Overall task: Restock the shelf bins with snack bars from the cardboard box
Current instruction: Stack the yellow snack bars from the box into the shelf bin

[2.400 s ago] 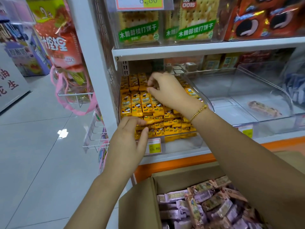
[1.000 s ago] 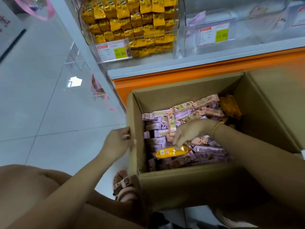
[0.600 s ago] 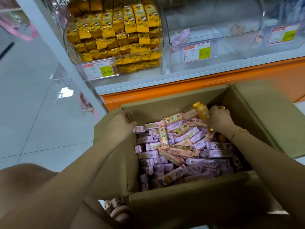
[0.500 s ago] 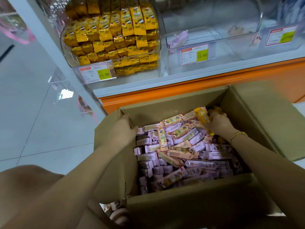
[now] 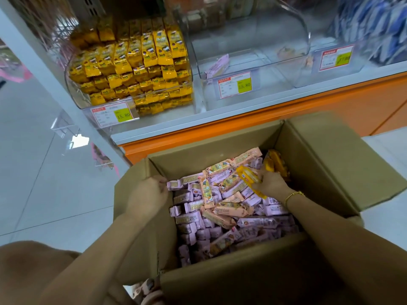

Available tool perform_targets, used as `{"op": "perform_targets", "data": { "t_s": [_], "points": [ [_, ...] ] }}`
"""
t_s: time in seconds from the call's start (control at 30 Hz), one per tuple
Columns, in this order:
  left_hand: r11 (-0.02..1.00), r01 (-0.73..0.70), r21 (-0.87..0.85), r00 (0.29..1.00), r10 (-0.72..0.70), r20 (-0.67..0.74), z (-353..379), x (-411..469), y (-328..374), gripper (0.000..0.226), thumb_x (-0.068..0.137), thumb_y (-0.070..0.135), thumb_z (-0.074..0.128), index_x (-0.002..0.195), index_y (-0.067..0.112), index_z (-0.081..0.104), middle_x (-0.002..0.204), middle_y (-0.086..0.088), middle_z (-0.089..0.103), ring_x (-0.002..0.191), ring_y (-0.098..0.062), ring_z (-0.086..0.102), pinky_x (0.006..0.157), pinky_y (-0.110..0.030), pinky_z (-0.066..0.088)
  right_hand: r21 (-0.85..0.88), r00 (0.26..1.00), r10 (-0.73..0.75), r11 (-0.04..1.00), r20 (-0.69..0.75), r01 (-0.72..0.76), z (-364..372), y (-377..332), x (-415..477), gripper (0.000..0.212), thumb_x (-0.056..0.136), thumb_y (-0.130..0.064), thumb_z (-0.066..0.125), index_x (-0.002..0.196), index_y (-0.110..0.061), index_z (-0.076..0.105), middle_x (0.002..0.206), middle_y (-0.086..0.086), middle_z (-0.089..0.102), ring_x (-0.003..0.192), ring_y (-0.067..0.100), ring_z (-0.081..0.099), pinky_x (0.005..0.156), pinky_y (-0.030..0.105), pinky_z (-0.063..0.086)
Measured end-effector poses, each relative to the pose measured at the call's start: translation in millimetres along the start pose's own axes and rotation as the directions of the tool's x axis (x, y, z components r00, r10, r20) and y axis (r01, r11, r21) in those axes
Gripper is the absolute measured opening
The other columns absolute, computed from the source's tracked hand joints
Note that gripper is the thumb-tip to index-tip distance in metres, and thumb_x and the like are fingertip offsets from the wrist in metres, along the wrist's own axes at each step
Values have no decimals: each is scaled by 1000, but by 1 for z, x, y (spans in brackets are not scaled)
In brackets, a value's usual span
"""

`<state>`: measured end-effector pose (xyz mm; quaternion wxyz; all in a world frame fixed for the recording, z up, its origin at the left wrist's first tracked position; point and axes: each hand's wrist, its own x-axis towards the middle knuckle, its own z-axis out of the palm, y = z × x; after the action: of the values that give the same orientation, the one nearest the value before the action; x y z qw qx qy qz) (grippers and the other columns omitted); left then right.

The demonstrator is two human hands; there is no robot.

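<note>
From the head view, we see the cardboard box (image 5: 326, 164) standing open on the floor (image 5: 44, 183), just in front of the shelf (image 5: 242, 116). Our left hand (image 5: 152, 191) grips the left wall of the box, with the fingers curled over its edge. Our right hand (image 5: 272, 184) is inside the box, near its far right corner, and it grasps a yellow bar (image 5: 247, 178). It may hold more than one; we cannot tell the number. A few more yellow bars (image 5: 275, 165) lie in that same corner, just beyond the hand. The rest of the box is filled with purple bars (image 5: 193, 217) and some peach-coloured bars (image 5: 229, 211), almost up to the rim.

Beyond the box to the left, the yellow bin (image 5: 76, 95) is packed nearly to its top. Straight beyond the box, the middle bin (image 5: 264, 69) holds only a single purple bar (image 5: 217, 66).

We judge that the yellow restocking is close to finished, with only the last few bars left to move. The purple bars are hardly begun, so most of the work remains.
</note>
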<state>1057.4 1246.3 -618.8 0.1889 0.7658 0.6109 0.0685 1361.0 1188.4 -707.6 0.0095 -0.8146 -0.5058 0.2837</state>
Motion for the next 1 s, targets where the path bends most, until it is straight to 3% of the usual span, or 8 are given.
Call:
{"op": "perform_targets", "data": {
  "t_s": [0.1,0.3,0.43,0.53,0.67,0.87,0.93,1.0],
  "points": [
    [991,29,-133,998,-20,65,2,-2,-1,25,90,14,57,115,12,64,105,-5,68,101,-22,63,82,-27,47,-3,991,-129,992,40,129,-6,-11,-10,30,91,-25,61,87,-30,32,104,14,62,108,29,59,78,31,43],
    [829,145,-541,975,-25,223,-22,3,27,21,90,10,61,111,10,64,100,-3,66,88,-11,62,67,-4,45,38,868,-494,868,-51,496,-40,-54,-37,30,82,-21,72,107,-17,55,106,5,47,82,18,45,59,21,32],
    [740,205,-640,929,58,365,-50,12,44,28,83,38,66,106,22,64,111,-3,67,99,-12,65,83,-21,49,-170,652,-738,675,-176,718,-62,-85,-59,34,83,-20,70,113,-18,53,132,6,34,95,18,47,80,23,44],
    [673,227,-704,932,61,358,-65,18,57,37,77,46,65,101,19,65,104,-4,69,100,-18,66,98,-34,46,-314,537,-813,582,-225,750,-69,-102,-71,35,81,-16,69,110,-16,50,128,9,36,95,20,44,74,24,39],
    [519,286,-806,935,32,352,-79,30,60,40,73,41,69,98,10,69,101,-8,72,98,-19,67,94,-34,47,-394,460,-863,504,-208,768,-75,-115,-85,38,77,-14,71,104,-19,45,132,14,41,98,25,49,68,25,41],
    [310,344,-887,927,42,374,-88,45,57,3,85,12,64,86,14,62,79,-1,71,82,-14,64,76,-24,53,-60,602,-787,613,-135,788,-96,-115,-88,30,83,-21,70,111,-23,63,150,-5,28,126,9,36,94,19,33],
    [282,259,-924,956,62,287,-100,53,51,7,84,8,63,86,14,60,79,-1,72,88,-17,64,84,-26,51,94,692,-712,686,-116,722,-107,-108,-82,28,82,-19,72,107,-23,63,135,-14,47,117,-10,39,96,19,37],
    [247,210,-946,966,96,240,-115,59,42,14,84,4,61,93,15,61,93,-5,72,98,-24,64,91,-32,50,384,770,-623,682,-141,622,-116,-101,-76,24,82,-15,73,102,-21,61,113,-12,65,104,-5,58,93,30,47]
  ]
}}
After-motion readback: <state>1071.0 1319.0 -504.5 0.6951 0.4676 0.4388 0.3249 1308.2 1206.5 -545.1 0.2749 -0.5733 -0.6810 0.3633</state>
